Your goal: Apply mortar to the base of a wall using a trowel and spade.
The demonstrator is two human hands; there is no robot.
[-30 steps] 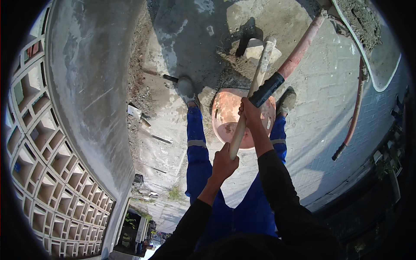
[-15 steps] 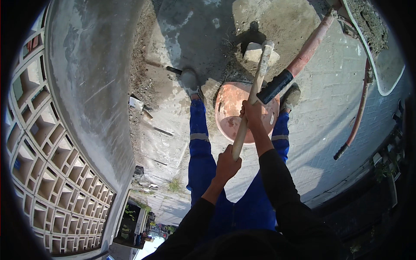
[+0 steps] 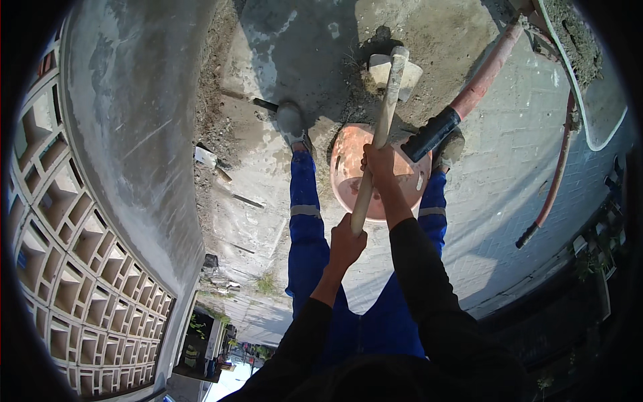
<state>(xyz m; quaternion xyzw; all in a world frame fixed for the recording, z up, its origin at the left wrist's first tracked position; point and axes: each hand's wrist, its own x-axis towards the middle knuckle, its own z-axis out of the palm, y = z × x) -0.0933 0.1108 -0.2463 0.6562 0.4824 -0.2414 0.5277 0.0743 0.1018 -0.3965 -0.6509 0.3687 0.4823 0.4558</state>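
Note:
Both my hands are closed round the long wooden handle of a hoe (image 3: 368, 191). My left hand (image 3: 348, 241) grips it near its lower end, and my right hand (image 3: 380, 166) holds it farther up. The hoe's wide pale blade (image 3: 406, 80) is at the far end, over a patch of dirt just beyond an orange plastic tub (image 3: 343, 191). The tub lies between my feet, with slots near its rim and damp-looking patches inside. Part of it is hidden behind the hoe handle and my right hand.
A wheelbarrow's red handle (image 3: 483, 82) with a black grip reaches over the tub's right side. Its second handle (image 3: 561, 157) is farther right, and soil (image 3: 579, 41) fills the tray. A trowel (image 3: 205, 157) lies at the left, near a concrete wall (image 3: 134, 127).
The hoe has shifted slightly left and away from me, with both hands still round its handle. The view has also moved a little.

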